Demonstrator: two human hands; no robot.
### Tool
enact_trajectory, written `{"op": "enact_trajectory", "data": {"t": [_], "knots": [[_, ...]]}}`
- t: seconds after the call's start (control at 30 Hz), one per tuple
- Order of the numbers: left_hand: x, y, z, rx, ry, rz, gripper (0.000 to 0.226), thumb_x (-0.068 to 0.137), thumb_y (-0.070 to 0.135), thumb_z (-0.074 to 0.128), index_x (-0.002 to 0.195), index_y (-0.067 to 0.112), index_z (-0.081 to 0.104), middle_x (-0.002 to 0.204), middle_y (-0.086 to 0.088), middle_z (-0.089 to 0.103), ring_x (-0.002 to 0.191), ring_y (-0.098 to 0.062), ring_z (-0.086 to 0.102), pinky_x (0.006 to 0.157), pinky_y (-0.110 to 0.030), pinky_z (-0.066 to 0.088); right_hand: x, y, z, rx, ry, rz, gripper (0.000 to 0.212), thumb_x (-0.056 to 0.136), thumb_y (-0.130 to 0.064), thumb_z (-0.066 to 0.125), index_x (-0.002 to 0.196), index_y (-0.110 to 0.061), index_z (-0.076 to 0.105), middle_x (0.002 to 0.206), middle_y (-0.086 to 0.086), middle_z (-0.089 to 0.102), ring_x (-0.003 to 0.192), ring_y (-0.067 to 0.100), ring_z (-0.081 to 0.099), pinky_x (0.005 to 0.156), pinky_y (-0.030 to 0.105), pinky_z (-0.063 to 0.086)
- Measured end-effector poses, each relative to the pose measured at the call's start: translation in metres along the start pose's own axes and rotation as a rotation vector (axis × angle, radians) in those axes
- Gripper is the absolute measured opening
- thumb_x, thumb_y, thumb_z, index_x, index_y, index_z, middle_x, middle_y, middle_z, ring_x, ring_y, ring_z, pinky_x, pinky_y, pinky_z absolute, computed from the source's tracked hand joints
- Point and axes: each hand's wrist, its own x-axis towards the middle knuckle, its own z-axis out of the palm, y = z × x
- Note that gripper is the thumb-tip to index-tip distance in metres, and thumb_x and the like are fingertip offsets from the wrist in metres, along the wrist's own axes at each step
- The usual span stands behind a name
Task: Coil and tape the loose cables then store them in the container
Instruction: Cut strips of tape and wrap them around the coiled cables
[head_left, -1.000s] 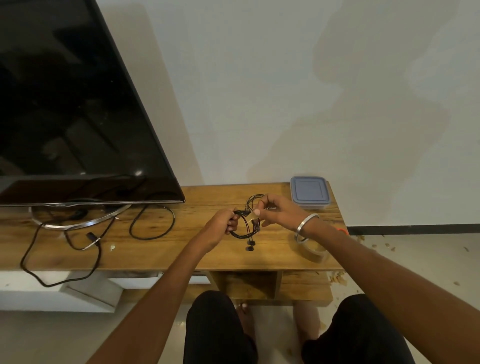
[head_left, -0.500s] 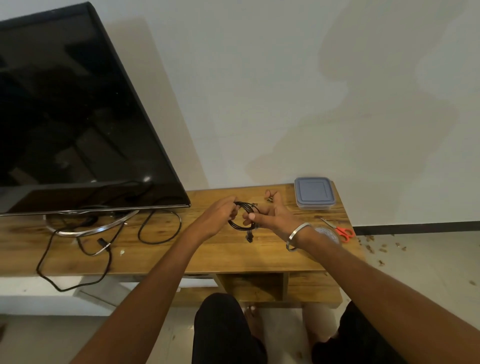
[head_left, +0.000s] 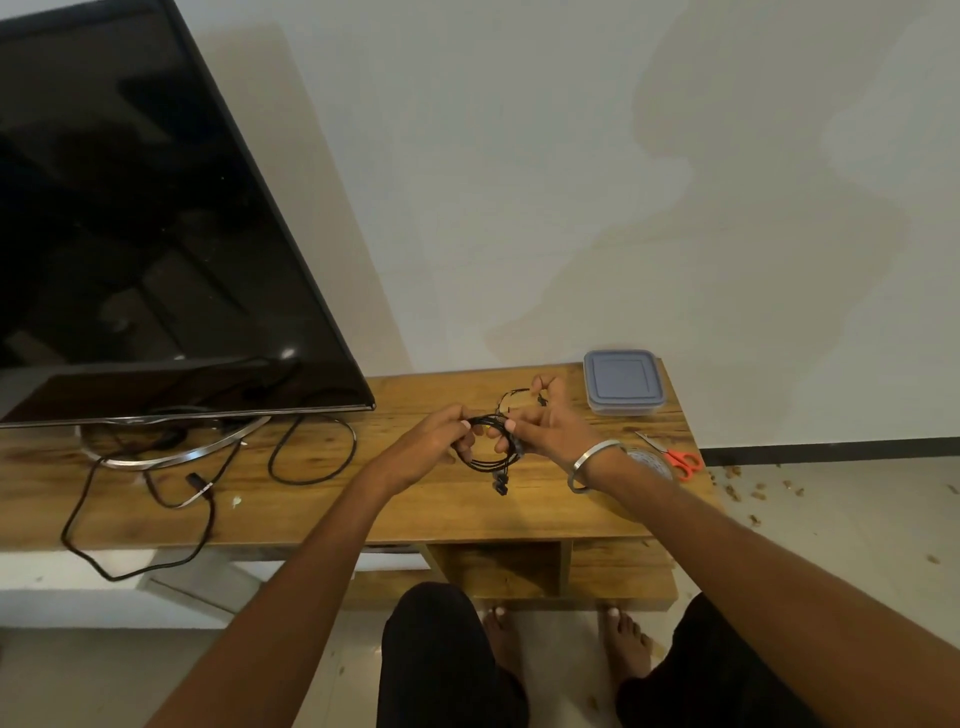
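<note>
Both hands meet at the centre of the frame, above the wooden TV stand (head_left: 519, 519). Left hand (head_left: 434, 441) pinches the left side of a small coil of thin black cable (head_left: 491, 449), and right hand (head_left: 550, 423) grips its right side while its raised fingers (head_left: 545, 385) hold a loose end that loops up from the bundle. A short length with a plug dangles below the coil.

By the look of it, this cable is nearly coiled but not yet taped: no tape shows on it. The tape roll (head_left: 649, 462) lies on the stand just right of the right wrist, partly hidden by it, and orange-handled scissors (head_left: 675, 457) lie beside it at the right edge of the stand. Whether a strip has been cut I cannot tell.

The container (head_left: 623, 382) sits at the upper right of the stand, near the wall, with its blue-grey lid closed, so it has yet to be opened and filled. Other black cables (head_left: 311, 452) lie loose at the left of the frame, beneath the television (head_left: 130, 234), one trailing over the front edge of the stand. So most of the job seems left.
</note>
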Motion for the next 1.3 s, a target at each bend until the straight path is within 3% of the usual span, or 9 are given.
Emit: {"op": "enact_trajectory", "data": {"t": [0.17, 0.23, 0.33, 0.43, 0.57, 0.73, 0.9, 1.1, 1.3], "knots": [[0.001, 0.000, 0.006, 0.098, 0.008, 0.128, 0.032, 0.096, 0.020, 0.059, 0.124, 0.033, 0.051, 0.120, 0.013, 0.057, 0.120, -0.005, 0.052, 0.096, -0.022, 0.042, 0.004, -0.001, -0.002, -0.154, -0.019, 0.017, 0.038, 0.092, 0.004, 0.052, 0.100, -0.018, 0.022, 0.080, 0.010, 0.070, 0.067, 0.019, 0.067, 0.069, 0.029, 0.057], [0.002, 0.001, 0.010, 0.178, 0.033, 0.210, 0.042, 0.094, 0.019, 0.062, 0.129, 0.035, 0.048, 0.124, 0.013, 0.055, 0.124, -0.003, 0.049, 0.102, -0.023, 0.040, 0.005, -0.002, -0.003, -0.203, -0.026, 0.022, 0.036, 0.092, 0.001, 0.051, 0.098, -0.019, 0.022, 0.081, 0.013, 0.071, 0.069, 0.018, 0.068, 0.075, 0.032, 0.056], [0.004, 0.003, 0.014, 0.251, 0.003, 0.317, 0.031, 0.094, 0.016, 0.062, 0.123, 0.025, 0.057, 0.115, 0.010, 0.064, 0.111, 0.002, 0.058, 0.098, -0.015, 0.044, 0.006, -0.002, -0.006, -0.261, -0.035, 0.030, 0.035, 0.093, 0.000, 0.051, 0.100, -0.017, 0.022, 0.082, 0.020, 0.069, 0.068, 0.019, 0.067, 0.079, 0.040, 0.054], [0.006, 0.003, 0.015, 0.353, 0.036, 0.382, 0.021, 0.095, 0.011, 0.059, 0.111, 0.023, 0.066, 0.093, 0.011, 0.069, 0.090, -0.002, 0.063, 0.083, -0.025, 0.052, 0.005, -0.004, -0.008, -0.275, -0.023, 0.048, 0.036, 0.092, -0.003, 0.053, 0.101, -0.019, 0.023, 0.085, 0.028, 0.067, 0.071, 0.026, 0.064, 0.079, 0.046, 0.053], [0.005, -0.001, 0.014, 0.389, 0.171, 0.389, 0.030, 0.098, 0.013, 0.055, 0.124, 0.022, 0.066, 0.089, 0.011, 0.070, 0.082, -0.001, 0.064, 0.076, -0.023, 0.053, 0.003, -0.005, -0.012, -0.091, 0.015, 0.089, 0.041, 0.091, 0.003, 0.054, 0.096, -0.025, 0.024, 0.085, 0.021, 0.065, 0.069, 0.027, 0.068, 0.078, 0.047, 0.057], [-0.001, -0.006, 0.018, 0.348, 0.209, 0.367, 0.019, 0.100, 0.015, 0.050, 0.110, 0.026, 0.062, 0.085, 0.006, 0.067, 0.080, -0.012, 0.063, 0.070, -0.031, 0.051, 0.003, -0.003, -0.015, 0.064, 0.041, 0.128, 0.049, 0.085, 0.010, 0.058, 0.095, -0.023, 0.024, 0.084, 0.019, 0.065, 0.066, 0.028, 0.067, 0.074, 0.047, 0.058], [0.000, -0.010, 0.023, 0.339, 0.209, 0.320, 0.018, 0.101, 0.016, 0.049, 0.106, 0.031, 0.056, 0.087, 0.006, 0.066, 0.082, -0.009, 0.063, 0.070, -0.030, 0.054, 0.004, -0.005, -0.011, 0.038, 0.045, 0.147, 0.053, 0.079, 0.000, 0.071, 0.093, -0.027, 0.027, 0.086, 0.015, 0.068, 0.072, 0.027, 0.065, 0.077, 0.047, 0.057], [0.001, -0.014, 0.024, 0.310, 0.212, 0.299, 0.013, 0.100, 0.017, 0.050, 0.104, 0.025, 0.059, 0.083, 0.005, 0.067, 0.077, -0.013, 0.063, 0.067, -0.032, 0.054, 0.004, -0.001, -0.007, -0.035, 0.105, 0.131, 0.059, 0.075, 0.013, 0.068, 0.094, -0.023, 0.026, 0.086, 0.015, 0.057, 0.071, 0.024, 0.062, 0.065, 0.033, 0.059], [0.002, -0.015, 0.024, 0.303, 0.210, 0.304, 0.032, 0.095, 0.018, 0.060, 0.127, 0.022, 0.058, 0.106, 0.004, 0.068, 0.098, -0.005, 0.062, 0.080, -0.019, 0.052, 0.004, 0.001, -0.009, -0.030, 0.076, 0.138, 0.058, 0.077, 0.016, 0.064, 0.092, -0.024, 0.026, 0.081, 0.012, 0.057, 0.063, 0.021, 0.064, 0.066, 0.037, 0.060]]}}
